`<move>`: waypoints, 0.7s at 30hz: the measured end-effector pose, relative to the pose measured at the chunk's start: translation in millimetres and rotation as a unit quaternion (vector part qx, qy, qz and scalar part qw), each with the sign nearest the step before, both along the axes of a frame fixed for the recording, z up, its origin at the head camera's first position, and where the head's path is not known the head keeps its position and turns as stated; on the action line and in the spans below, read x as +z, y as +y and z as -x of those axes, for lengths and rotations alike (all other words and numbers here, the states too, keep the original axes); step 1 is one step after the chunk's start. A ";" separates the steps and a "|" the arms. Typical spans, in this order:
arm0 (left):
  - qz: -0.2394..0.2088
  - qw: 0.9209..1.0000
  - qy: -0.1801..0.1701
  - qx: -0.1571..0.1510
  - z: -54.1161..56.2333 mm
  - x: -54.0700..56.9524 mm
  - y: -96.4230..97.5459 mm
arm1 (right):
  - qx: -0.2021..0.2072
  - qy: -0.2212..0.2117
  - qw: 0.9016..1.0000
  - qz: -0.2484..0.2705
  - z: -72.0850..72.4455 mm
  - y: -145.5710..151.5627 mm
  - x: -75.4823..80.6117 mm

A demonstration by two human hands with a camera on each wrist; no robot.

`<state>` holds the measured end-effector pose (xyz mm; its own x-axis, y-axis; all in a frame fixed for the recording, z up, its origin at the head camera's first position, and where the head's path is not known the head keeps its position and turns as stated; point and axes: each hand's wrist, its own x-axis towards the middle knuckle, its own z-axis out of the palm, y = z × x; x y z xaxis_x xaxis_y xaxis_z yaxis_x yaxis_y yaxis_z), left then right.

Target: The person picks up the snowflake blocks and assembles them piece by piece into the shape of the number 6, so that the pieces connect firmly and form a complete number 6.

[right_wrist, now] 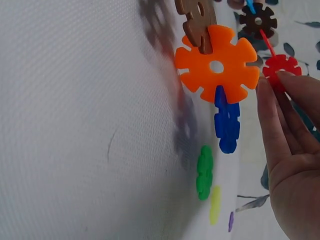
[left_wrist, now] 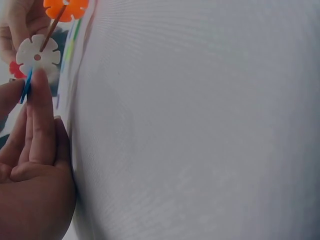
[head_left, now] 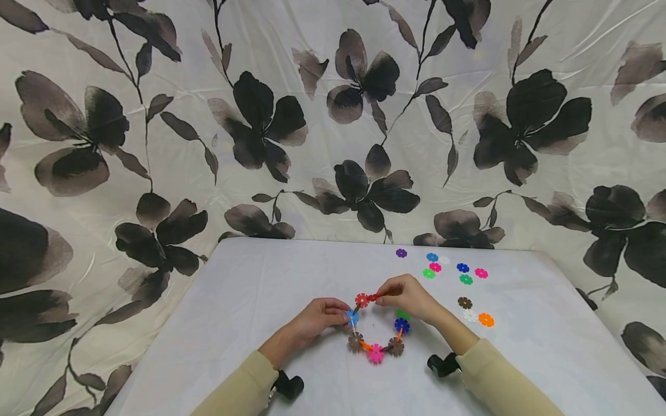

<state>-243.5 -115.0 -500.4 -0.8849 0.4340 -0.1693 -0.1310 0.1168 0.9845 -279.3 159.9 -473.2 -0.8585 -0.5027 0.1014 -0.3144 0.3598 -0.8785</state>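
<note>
A person's two hands work over a white-clothed desk with a chain of notched flower-shaped discs, which sits near the middle of the desk and curves into an almost complete ring.

The left hand is at the ring's far left, pinching a light blue disc between thumb and finger. The right hand is at the far side, pinching the end red disc.

Discs are slotted together from the red end, down the left, along the near side and up the right to a dark blue disc. What appears left is a gap at the far right. A green disc lies there just beyond the dark blue one, partly hidden by the right hand; I cannot tell whether the two touch. Unjoined pieces lie farther right, including a purple disc, a brown disc and an orange disc.

The far edge is well beyond the ring. Bare cloth lies to the left, nearer the person and inside the ring. The right is tighter, since the forearm passes between ring and loose pieces.
</note>
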 end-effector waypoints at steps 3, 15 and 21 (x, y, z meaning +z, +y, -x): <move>0.008 1.000 0.004 -0.004 0.1 0.2 0.6 | 0.003 0.003 1.000 -0.005 -0.5 -1.5 0.3; 0.052 0.998 0.037 0.005 0.1 0.9 4.6 | 0.009 0.020 0.999 -0.023 -2.0 -8.8 -3.2; 0.076 0.995 0.047 0.042 5.4 -0.9 13.1 | 0.012 0.030 0.999 -0.020 -2.3 -11.0 -1.1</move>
<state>-249.0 -101.9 -501.3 -0.9316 0.3340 -0.1432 -0.0556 0.2584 0.9644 -277.0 149.0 -474.3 -0.8387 -0.5283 0.1322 -0.3755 0.3853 -0.8429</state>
